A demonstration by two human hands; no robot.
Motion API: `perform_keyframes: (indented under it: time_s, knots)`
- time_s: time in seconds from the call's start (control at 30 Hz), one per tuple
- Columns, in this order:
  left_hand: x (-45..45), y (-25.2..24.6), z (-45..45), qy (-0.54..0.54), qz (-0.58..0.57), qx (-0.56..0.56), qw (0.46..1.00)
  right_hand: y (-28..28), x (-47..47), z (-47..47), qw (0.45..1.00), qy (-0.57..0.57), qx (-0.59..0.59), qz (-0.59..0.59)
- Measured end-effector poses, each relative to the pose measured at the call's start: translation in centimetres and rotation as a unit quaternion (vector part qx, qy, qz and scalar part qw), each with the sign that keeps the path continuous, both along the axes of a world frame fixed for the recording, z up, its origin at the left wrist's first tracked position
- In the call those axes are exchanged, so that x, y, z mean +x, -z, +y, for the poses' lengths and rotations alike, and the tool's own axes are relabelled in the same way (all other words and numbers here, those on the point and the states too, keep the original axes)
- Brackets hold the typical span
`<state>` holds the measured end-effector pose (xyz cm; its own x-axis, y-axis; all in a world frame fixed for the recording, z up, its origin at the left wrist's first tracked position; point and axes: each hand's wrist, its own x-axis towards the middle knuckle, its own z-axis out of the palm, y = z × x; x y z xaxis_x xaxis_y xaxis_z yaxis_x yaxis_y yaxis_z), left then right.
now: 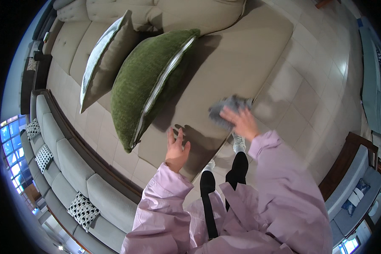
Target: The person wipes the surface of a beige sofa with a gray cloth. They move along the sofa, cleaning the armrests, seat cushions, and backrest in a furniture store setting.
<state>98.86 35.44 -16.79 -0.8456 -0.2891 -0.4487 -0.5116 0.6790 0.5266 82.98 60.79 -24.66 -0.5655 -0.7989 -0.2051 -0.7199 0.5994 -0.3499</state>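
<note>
Under the fingers of my right hand [242, 123] is a grey cloth [230, 106], pressed flat on the beige sofa seat [238, 66] close to its front edge. The cloth and fingers are slightly blurred. My left hand [177, 150] is held over the same seat with fingers apart and nothing in it; its shadow falls beside it. A green plush cushion [143, 73] with a white zipper strip stands on edge just beyond that hand. Behind it leans a second cushion [109, 65], beige on one face and pale on the other.
A tiled floor [292, 92] runs along the seat's right side. On the left, a long grey sofa [71, 158] carries several black-and-white patterned cushions [83, 210]. At the right stands a wood-framed grey sofa [352, 181]. A green upholstered piece [371, 79] is at the far right.
</note>
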Motion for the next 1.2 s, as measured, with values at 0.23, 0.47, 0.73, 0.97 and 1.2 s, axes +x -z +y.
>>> perform_keyframes:
  time_s: [0.23,0.47,0.73,0.97,1.2]
  knots:
    - [-9.3,0.6,3.6,0.022,-0.047,-0.047,0.998,-1.5,-20.5,2.2,0.941,0.311,-0.091,0.100]
    - [-19.9,-0.2,5.0,0.022,-0.247,-0.120,0.961,-2.5,-10.9,0.3,0.995,0.019,-0.080,0.055]
    - [-22.0,0.9,6.8,0.031,-0.346,-0.146,0.926,-1.3,-25.6,5.4,0.979,0.184,-0.059,0.064]
    - [-22.5,0.9,7.3,0.035,-0.361,-0.162,0.918,-1.1,-36.8,4.9,0.890,0.431,-0.010,0.147]
    - [-23.0,0.5,7.5,0.035,-0.395,-0.168,0.902,-2.5,-38.6,-4.3,0.959,0.248,-0.039,0.131]
